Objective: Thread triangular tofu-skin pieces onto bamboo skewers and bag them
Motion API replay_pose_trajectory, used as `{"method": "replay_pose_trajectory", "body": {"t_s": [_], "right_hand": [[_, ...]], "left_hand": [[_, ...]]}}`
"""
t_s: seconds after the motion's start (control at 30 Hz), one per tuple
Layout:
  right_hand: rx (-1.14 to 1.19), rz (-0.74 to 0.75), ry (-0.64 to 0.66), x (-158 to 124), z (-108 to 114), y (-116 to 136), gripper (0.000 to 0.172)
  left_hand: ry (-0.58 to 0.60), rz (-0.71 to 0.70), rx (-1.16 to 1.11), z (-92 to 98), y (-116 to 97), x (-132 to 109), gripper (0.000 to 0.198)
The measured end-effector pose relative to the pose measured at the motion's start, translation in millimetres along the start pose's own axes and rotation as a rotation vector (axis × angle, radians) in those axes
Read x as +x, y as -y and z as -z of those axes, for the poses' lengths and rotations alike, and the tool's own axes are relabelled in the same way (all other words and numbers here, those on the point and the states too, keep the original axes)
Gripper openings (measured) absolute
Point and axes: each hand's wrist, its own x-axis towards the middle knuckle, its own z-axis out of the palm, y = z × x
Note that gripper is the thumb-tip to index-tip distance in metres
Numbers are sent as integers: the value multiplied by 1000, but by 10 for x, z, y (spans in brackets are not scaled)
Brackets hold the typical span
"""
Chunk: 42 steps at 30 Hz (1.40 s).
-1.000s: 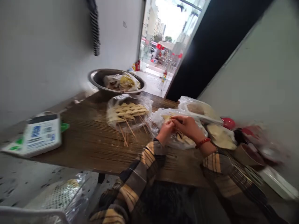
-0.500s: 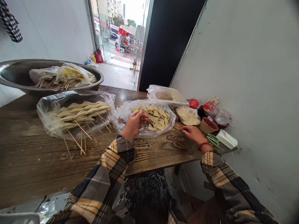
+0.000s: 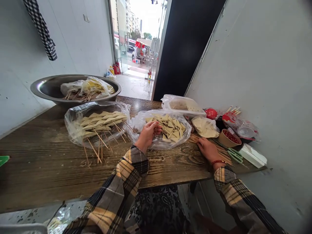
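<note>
- On the left of the table (image 3: 170,169), seen from the head view, a clear bag (image 3: 73,125) holds a pile of flat tan pieces on sticks (image 3: 103,121). These look done.
- Right of it, in the middle, another clear bag (image 3: 137,121) holds many loose tan pieces (image 3: 172,126). I see no sticks in them, so these seem left to do. I think the work is part way along, with plenty to go.
- The left hand (image 3: 149,134) is over the near left part of the loose pieces. Its fingers are a bit bent. I cannot tell if it holds one.
- Farther right, the right hand (image 3: 208,150) rests on a bunch of bare sticks (image 3: 224,155), with its fingers close together. I cannot tell if it pinches one. These sticks seem unused too.
- The bare sticks lie flat. Their long way runs on a slant, from far left to near right.
- On the pile at left, the bare stick ends poke out of the bag. Most point near and right.
- The loose pieces point every which way.
</note>
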Motion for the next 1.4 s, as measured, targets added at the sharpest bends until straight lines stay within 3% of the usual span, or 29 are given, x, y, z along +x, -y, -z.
{"method": "replay_pose_trajectory", "body": {"t_s": [0.33, 0.57, 0.63, 0.8, 1.0, 1.27, 1.4], "right_hand": [[103, 169, -195, -122, 76, -151, 25], [182, 37, -383, 104, 294, 80, 30], [238, 21, -367, 264, 324, 187, 31], [190, -42, -162, 778, 267, 396, 35], [179, -81, -128, 1273, 75, 506, 43], [206, -110, -104, 1328, -90, 539, 47], [221, -128, -137, 1283, -89, 567, 35]], "left_hand": [[-75, -59, -15, 15, -14, -17, 14], [-102, -43, 5, -12, 7, 0, 12], [-94, -28, 16, -10, 18, 2, 12], [-62, -29, 16, 23, 28, -13, 13], [-76, -42, -25, 63, 34, -20, 13], [-68, -23, -34, 74, 74, -16, 23], [-79, -23, -34, 88, 81, -11, 21]]}}
